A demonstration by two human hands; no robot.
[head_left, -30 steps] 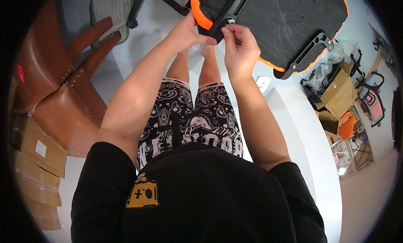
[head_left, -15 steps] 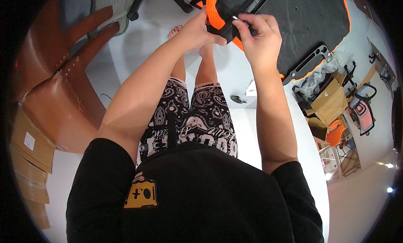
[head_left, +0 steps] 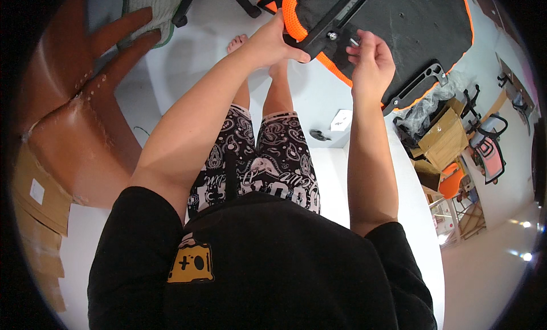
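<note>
A black chair seat with orange mesh edging lies underside up at the top. At its left side, my left hand grips a black armrest bracket, with the thumb along its near end. A shiny bolt sits in that bracket. Just right of it, my right hand is over the seat's underside, pinching a small metal bolt between thumb and fingers. Another black armrest bracket lies along the seat's near right edge. The bracket's far end is cut off by the picture's rim.
Brown leather furniture stands at the left, by cardboard. Black chair base legs are at the top. On the floor lie a white paper and a small black part. An open carton and clear plastic wrap are at the right.
My right hand has moved right and slightly down, off the left bracket. The bolt in that bracket now shows uncovered. My left hand keeps its grip there.
</note>
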